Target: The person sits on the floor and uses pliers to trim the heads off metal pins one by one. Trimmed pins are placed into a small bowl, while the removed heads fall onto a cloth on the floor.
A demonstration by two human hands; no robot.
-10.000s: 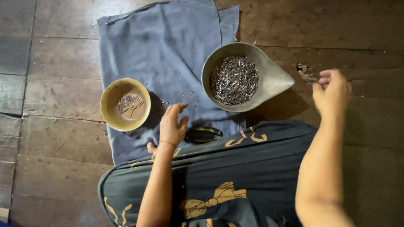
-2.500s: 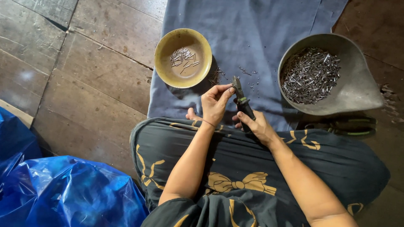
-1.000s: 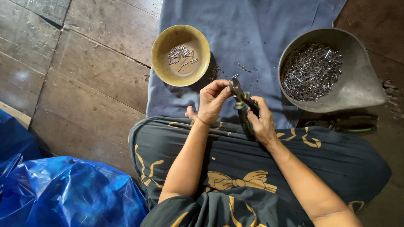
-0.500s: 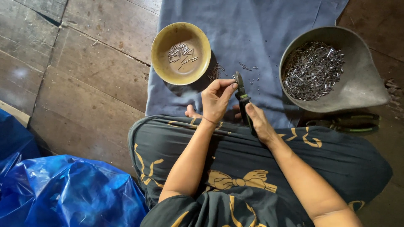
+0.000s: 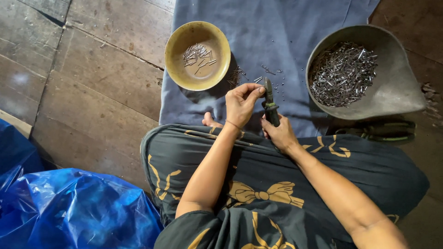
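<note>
My right hand (image 5: 280,134) grips dark-handled pliers (image 5: 269,104), jaws pointing away from me over a grey-blue cloth (image 5: 281,32). My left hand (image 5: 241,102) pinches something too small to make out at the pliers' jaws. A yellow bowl (image 5: 174,55) with several short metal pieces sits on the cloth at the left. A grey metal scoop-shaped pan (image 5: 397,83) heaped with thin metal pins sits at the right. Small cut bits lie scattered on the cloth (image 5: 258,79) between them.
I sit on a dark wooden plank floor (image 5: 92,87), legs covered by a dark patterned cloth (image 5: 258,184). A blue plastic bag (image 5: 69,210) lies at the lower left. Another dark tool with green grips (image 5: 378,131) lies beside the pan's near side.
Ten seconds ago my hands were apart, the right one reaching out to the right. Now both meet at the pliers. Over the last second the pliers and left fingers shifted only slightly.
</note>
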